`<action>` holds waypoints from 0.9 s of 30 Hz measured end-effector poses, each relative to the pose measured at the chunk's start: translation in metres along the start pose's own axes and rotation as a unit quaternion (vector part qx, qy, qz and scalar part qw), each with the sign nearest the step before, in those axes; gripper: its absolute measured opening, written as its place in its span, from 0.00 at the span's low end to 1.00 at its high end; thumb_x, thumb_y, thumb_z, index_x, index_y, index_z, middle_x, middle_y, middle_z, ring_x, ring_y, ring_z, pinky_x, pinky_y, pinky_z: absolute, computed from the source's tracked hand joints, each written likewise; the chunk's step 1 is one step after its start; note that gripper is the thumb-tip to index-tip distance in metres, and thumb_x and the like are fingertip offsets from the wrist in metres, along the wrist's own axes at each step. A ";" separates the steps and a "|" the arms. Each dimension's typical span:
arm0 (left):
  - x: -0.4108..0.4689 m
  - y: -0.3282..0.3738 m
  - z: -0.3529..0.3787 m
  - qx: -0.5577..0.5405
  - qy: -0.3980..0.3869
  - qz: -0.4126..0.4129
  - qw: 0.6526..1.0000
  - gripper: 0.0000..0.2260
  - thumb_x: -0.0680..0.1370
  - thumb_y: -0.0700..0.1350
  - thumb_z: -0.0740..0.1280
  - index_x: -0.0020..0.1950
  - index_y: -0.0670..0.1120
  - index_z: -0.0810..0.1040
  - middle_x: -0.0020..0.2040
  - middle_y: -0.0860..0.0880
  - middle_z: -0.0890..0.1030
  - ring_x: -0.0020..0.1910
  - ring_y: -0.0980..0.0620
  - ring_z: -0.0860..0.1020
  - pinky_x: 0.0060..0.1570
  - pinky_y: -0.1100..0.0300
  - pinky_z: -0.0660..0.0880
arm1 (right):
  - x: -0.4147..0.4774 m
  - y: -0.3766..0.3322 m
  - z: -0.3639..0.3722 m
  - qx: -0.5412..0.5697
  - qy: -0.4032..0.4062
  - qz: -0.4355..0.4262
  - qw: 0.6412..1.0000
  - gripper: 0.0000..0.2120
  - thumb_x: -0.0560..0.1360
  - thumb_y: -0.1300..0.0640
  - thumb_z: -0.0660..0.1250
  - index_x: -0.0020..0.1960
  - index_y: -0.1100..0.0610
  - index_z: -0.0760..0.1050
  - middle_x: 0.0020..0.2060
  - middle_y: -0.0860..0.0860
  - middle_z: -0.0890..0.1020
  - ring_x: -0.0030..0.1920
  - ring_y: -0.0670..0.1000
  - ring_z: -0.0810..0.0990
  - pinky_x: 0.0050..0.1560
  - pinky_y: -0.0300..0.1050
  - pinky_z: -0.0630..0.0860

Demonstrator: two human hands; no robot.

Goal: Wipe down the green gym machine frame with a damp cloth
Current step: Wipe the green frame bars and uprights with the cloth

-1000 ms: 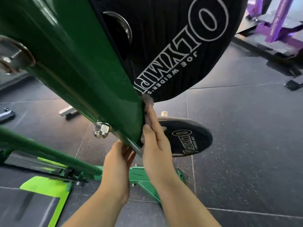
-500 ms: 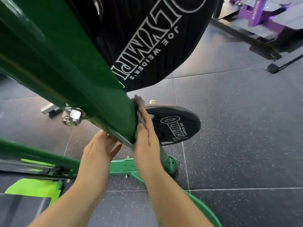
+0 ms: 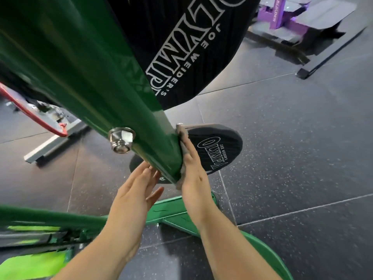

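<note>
— Dark speckled rubber floor [image 3: 292, 158], pale seams between the tiles. Far right, purple machine [image 3: 282, 19] on a black base.

— And close up?

— Filling the upper left: green frame beam [image 3: 90, 67], slanting down toward the near middle, with 1 steel nut [image 3: 121, 140] on its left face. Behind it, 1 large black weight plate [image 3: 181, 47] with white lettering, blocking much of the far view.

— Cloth?

— Grey cloth [image 3: 181, 134], flattened against the beam's right face near its lower end, under the right hand [image 3: 191, 174]. Fingers straight, palm pressing, nothing gripped.

— Other hand?

— Left hand [image 3: 135, 190] flat as well, fingers straight, holding nothing, tips touching the beam's lower left edge below the nut.

— Anything in the way?

— Smaller black plate [image 3: 218, 146] low behind the right hand, partly hidden by beam and fingers. Green base rails [image 3: 171, 211] under both wrists. Lime panel [image 3: 34, 265] near left. Red bar [image 3: 30, 116] and grey foot [image 3: 52, 143] on the left, past the beam.
</note>
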State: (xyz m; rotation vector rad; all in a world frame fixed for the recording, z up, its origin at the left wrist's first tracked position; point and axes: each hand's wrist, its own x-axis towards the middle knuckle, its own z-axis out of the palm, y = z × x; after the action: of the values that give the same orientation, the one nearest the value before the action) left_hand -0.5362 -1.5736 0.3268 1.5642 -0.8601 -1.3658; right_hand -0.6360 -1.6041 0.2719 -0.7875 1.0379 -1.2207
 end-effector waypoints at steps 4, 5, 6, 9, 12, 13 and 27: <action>-0.002 0.012 -0.014 0.040 -0.092 -0.015 0.995 0.14 0.84 0.45 0.56 0.64 0.60 0.76 0.58 0.60 0.82 0.59 0.61 0.80 0.65 0.51 0.71 | -0.020 0.001 0.007 -0.033 0.074 0.069 0.994 0.25 0.85 0.54 0.51 0.74 0.29 0.54 0.72 0.46 0.71 0.61 0.49 0.77 0.54 0.43 0.76; -0.004 0.015 -0.020 0.055 -0.114 -0.015 0.992 0.15 0.84 0.46 0.56 0.64 0.60 0.76 0.58 0.60 0.82 0.58 0.60 0.80 0.65 0.52 0.72 | -0.024 -0.005 0.012 -0.013 0.064 0.063 0.996 0.22 0.85 0.51 0.49 0.75 0.31 0.57 0.66 0.46 0.76 0.56 0.47 0.79 0.49 0.43 0.76; -0.006 0.018 -0.024 0.067 -0.135 -0.016 0.988 0.15 0.84 0.46 0.57 0.65 0.60 0.76 0.58 0.59 0.83 0.58 0.59 0.80 0.64 0.53 0.72 | -0.029 -0.017 0.018 0.014 0.050 0.032 0.998 0.21 0.85 0.49 0.48 0.75 0.34 0.60 0.62 0.43 0.79 0.57 0.45 0.79 0.51 0.42 0.76; -0.014 0.022 -0.044 0.088 -0.198 -0.031 0.976 0.14 0.84 0.45 0.58 0.64 0.57 0.77 0.54 0.55 0.85 0.56 0.55 0.82 0.64 0.52 0.73 | -0.044 -0.032 0.045 0.028 0.081 -0.084 0.993 0.26 0.81 0.56 0.51 0.77 0.39 0.60 0.64 0.36 0.77 0.63 0.38 0.76 0.67 0.46 0.71; -0.019 0.019 -0.063 0.081 -0.241 -0.091 0.963 0.13 0.84 0.50 0.57 0.59 0.55 0.81 0.51 0.51 0.85 0.53 0.51 0.83 0.59 0.53 0.75 | -0.057 -0.019 0.060 0.007 0.159 -0.068 0.985 0.33 0.80 0.67 0.53 0.75 0.35 0.62 0.48 0.32 0.83 0.53 0.38 0.82 0.63 0.50 0.76; -0.021 0.016 -0.066 0.071 -0.255 -0.110 0.958 0.13 0.83 0.51 0.56 0.58 0.54 0.81 0.51 0.50 0.85 0.53 0.50 0.83 0.59 0.51 0.75 | -0.062 -0.012 0.060 -0.005 0.171 -0.049 0.984 0.32 0.81 0.66 0.55 0.74 0.35 0.63 0.45 0.34 0.84 0.53 0.42 0.83 0.63 0.53 0.77; 0.039 0.014 -0.028 -0.029 0.038 0.110 0.993 0.04 0.77 0.40 0.69 0.47 0.49 0.78 0.39 0.45 0.83 0.39 0.45 0.82 0.45 0.42 0.80 | -0.072 0.013 0.040 -0.021 0.182 -0.117 0.976 0.19 0.82 0.62 0.62 0.69 0.45 0.73 0.53 0.40 0.83 0.50 0.33 0.81 0.45 0.26 0.75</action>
State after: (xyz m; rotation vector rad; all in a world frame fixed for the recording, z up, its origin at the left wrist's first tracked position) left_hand -0.5019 -1.6101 0.3248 1.4216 -0.9083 -1.1584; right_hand -0.5959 -1.5333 0.2887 -0.7493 1.2973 -1.5911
